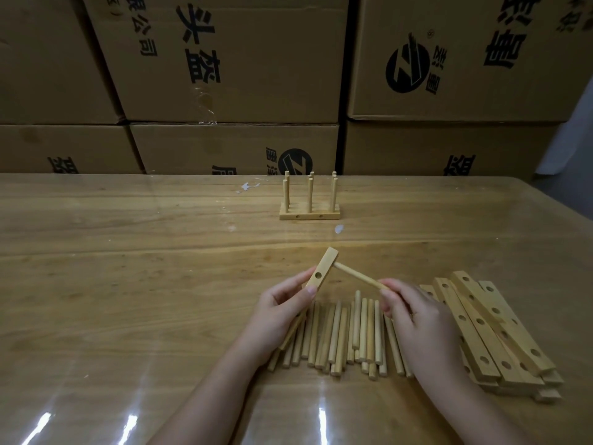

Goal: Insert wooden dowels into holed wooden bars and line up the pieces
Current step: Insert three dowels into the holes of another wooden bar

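Observation:
My left hand [279, 308] grips the lower end of a short holed wooden bar [322, 270], held tilted above the table. My right hand [417, 316] pinches a wooden dowel [357, 276] whose far tip meets the bar's upper end. Below both hands lies a heap of several loose dowels [340, 335]. To the right is a stack of several holed bars [494, 329]. Farther back stand finished bars [309, 214] lined up, with upright dowels in them.
The wooden table [128, 268] has a glossy clear cover that reflects light near the front edge. Stacked cardboard boxes [224, 65] form a wall right behind the table's far edge. White flecks mark the table near the finished pieces.

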